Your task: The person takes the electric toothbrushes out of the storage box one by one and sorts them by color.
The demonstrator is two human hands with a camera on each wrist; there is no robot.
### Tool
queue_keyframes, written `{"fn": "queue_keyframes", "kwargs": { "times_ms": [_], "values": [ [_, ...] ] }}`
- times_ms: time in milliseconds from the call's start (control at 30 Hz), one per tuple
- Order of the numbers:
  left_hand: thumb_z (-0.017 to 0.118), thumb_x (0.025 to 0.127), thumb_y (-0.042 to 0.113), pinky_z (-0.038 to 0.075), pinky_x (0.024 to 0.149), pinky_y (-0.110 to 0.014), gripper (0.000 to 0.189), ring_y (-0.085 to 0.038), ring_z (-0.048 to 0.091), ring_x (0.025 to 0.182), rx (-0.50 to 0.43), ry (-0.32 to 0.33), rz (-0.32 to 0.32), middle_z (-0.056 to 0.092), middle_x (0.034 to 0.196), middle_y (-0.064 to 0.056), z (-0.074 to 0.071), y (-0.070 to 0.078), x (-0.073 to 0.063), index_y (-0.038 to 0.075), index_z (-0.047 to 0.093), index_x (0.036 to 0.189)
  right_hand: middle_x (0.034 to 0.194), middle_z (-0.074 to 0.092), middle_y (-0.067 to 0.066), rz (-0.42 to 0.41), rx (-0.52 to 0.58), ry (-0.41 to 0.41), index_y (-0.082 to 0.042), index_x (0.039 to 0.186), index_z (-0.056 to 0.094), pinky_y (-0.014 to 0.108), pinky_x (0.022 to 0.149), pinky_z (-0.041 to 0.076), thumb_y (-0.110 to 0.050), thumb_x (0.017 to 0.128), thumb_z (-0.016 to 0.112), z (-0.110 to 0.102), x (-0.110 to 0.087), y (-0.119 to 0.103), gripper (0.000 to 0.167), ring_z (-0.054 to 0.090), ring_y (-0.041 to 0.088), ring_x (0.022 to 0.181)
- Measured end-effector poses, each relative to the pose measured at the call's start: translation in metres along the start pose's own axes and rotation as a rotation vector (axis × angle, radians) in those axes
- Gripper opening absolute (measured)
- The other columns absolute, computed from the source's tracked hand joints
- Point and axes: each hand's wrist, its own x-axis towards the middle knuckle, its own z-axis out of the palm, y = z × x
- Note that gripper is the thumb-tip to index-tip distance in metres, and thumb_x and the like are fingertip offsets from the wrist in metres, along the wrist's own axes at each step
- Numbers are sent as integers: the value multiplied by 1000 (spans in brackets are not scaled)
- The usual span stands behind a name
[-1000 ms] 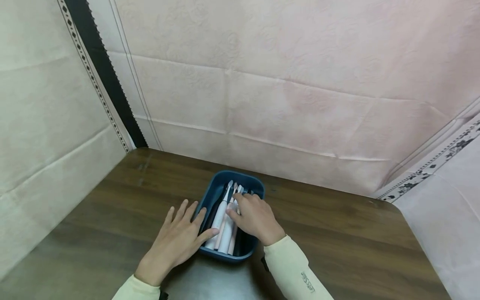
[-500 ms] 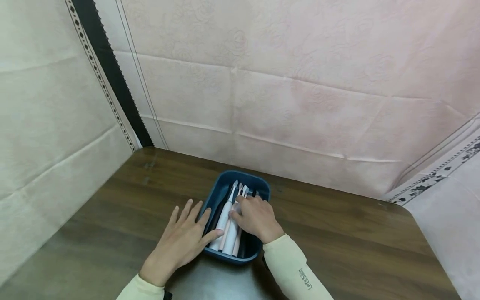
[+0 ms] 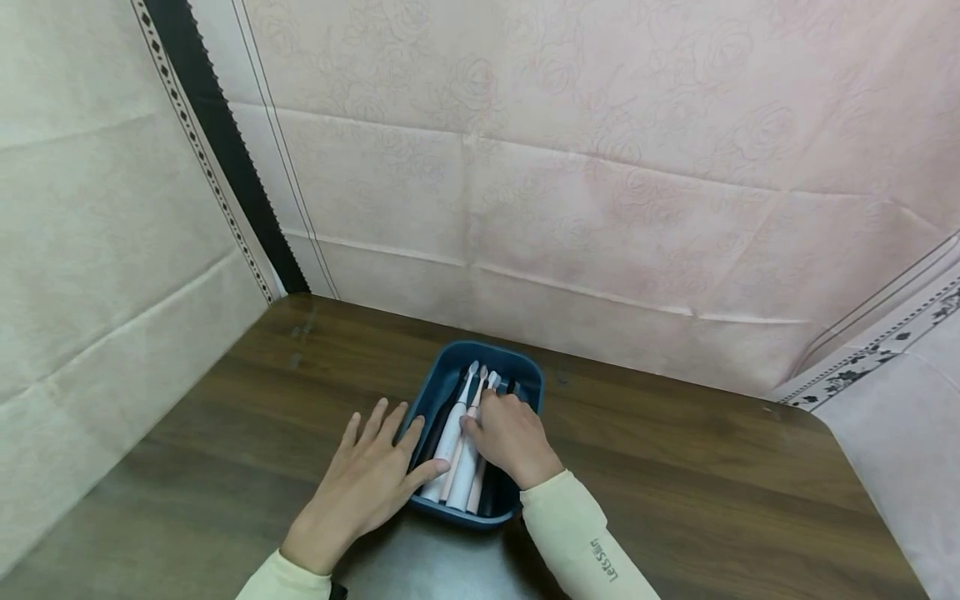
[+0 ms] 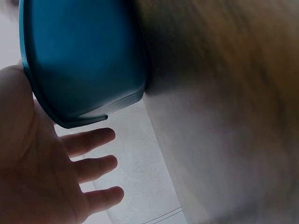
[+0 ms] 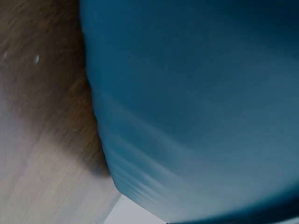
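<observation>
Several electric toothbrushes lie lengthwise in a blue plastic basket (image 3: 437, 379). Among them are a white electric toothbrush (image 3: 450, 433) on the left, slim pinkish ones and dark ones at the sides. My right hand (image 3: 513, 437) reaches into the basket from the right, its thumb and curled fingers around the upper part of another white electric toothbrush (image 3: 463, 479); the fingertips are hidden. My left hand (image 3: 367, 483) rests against the basket's left side, fingers spread, thumb over the rim above the white handle. In the left wrist view its fingers (image 4: 96, 168) extend past the basket's outer wall.
The basket stands on a brown wood-grain table (image 3: 675, 467), near its back edge. Pale patterned cloth (image 3: 562, 208) hangs behind the table and at both sides, with a dark gap (image 3: 225, 150) at the back left.
The basket and left hand appear slightly farther right as the head view shifts. My right hand's fingers have curled lower into the basket, uncovering more of the brush heads.
</observation>
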Motion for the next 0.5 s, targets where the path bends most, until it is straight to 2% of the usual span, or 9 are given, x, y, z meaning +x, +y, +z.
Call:
{"fn": "queue_keyframes", "kwargs": {
  "times_ms": [300,500],
  "values": [
    [41,103,62,12,117,-69,73,-45,17,151,11,4,-1,34,160,-23,0,0,0,7,51,150,60,54,6,41,28,7,1,87,66,25,44,49,-21,98,68,3,1,-3,24,55,14,45],
    [42,103,63,13,117,-69,73,-45,17,151,9,11,0,34,159,-24,1,0,0,7,51,149,56,53,5,45,18,18,-6,70,61,24,43,48,-21,97,67,4,2,-2,32,55,15,43]
  ]
}}
